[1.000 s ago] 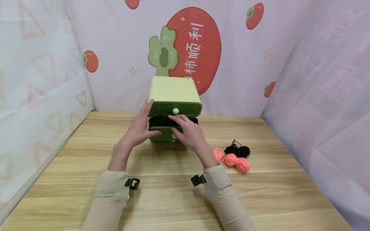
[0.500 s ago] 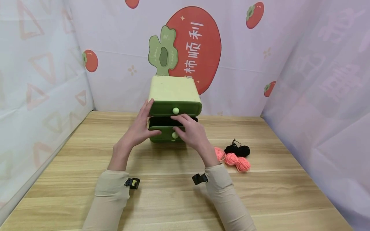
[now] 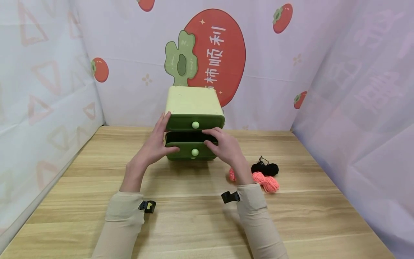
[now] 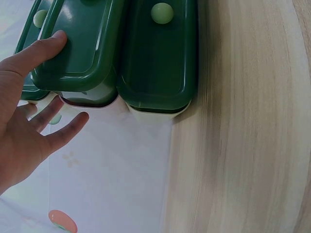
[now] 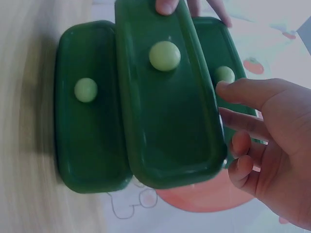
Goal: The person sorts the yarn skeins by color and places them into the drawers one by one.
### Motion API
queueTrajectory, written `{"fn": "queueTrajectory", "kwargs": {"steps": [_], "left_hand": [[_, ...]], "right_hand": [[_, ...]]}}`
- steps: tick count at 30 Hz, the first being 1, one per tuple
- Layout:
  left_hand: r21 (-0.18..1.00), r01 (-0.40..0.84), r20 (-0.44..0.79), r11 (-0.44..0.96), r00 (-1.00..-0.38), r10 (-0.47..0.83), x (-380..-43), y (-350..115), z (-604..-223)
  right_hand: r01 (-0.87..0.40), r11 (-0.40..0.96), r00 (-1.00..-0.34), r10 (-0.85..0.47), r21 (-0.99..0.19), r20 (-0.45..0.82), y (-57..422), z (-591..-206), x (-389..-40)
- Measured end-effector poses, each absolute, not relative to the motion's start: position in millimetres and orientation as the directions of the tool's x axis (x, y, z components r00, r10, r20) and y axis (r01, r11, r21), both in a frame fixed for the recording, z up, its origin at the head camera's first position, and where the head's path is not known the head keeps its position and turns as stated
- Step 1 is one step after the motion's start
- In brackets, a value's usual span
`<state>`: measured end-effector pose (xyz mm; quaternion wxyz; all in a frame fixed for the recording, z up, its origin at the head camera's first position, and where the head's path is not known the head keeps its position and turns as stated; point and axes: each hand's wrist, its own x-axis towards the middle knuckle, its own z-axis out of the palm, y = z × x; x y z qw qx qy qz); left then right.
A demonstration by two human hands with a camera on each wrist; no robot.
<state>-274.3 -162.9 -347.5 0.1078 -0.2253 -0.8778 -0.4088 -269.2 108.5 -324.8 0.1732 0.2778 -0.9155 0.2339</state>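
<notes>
A small cream cabinet (image 3: pixel 194 100) with green drawer fronts and round pale knobs stands at the back of the table. Its middle drawer (image 3: pixel 181 148) is pulled out, showing a dark inside. My left hand (image 3: pixel 152 145) lies along the cabinet's left side, its straight thumb touching the drawer front, as the left wrist view also shows. At the drawer's right end is my right hand (image 3: pixel 226 145), fingers by the top edge and thumb near the front. In the right wrist view that thumb (image 5: pixel 248 92) appears just off the drawer's rim; firm contact is not visible.
Right of the cabinet lie a black yarn skein (image 3: pixel 266 168) and a pink yarn skein (image 3: pixel 266 182). More pink yarn (image 3: pixel 231 174) is partly hidden behind my right wrist. Printed cloth walls (image 3: pixel 129 97) surround the wooden table (image 3: pixel 181 223) at the back and sides.
My right hand has slid right along the drawer's top edge, away from the knob, which is now uncovered. My left hand and the drawer look much the same.
</notes>
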Motion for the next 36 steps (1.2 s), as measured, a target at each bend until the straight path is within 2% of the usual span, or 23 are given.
{"fn": "queueTrajectory", "kwargs": {"steps": [6, 15, 36], "left_hand": [[0.674, 0.481, 0.373, 0.561, -0.877, 0.303, -273, -164, -348], [0.676, 0.482, 0.376, 0.558, -0.876, 0.302, -273, -165, -348], [0.664, 0.485, 0.382, 0.569, -0.874, 0.299, -274, -164, -349]], "right_hand": [[-0.575, 0.740, -0.797, -0.410, -0.349, 0.443, 120, -322, -270], [-0.486, 0.780, -0.865, -0.363, -0.395, 0.347, 141, -318, -271], [-0.380, 0.802, -0.921, -0.283, -0.461, 0.268, 187, -317, -273]]}}
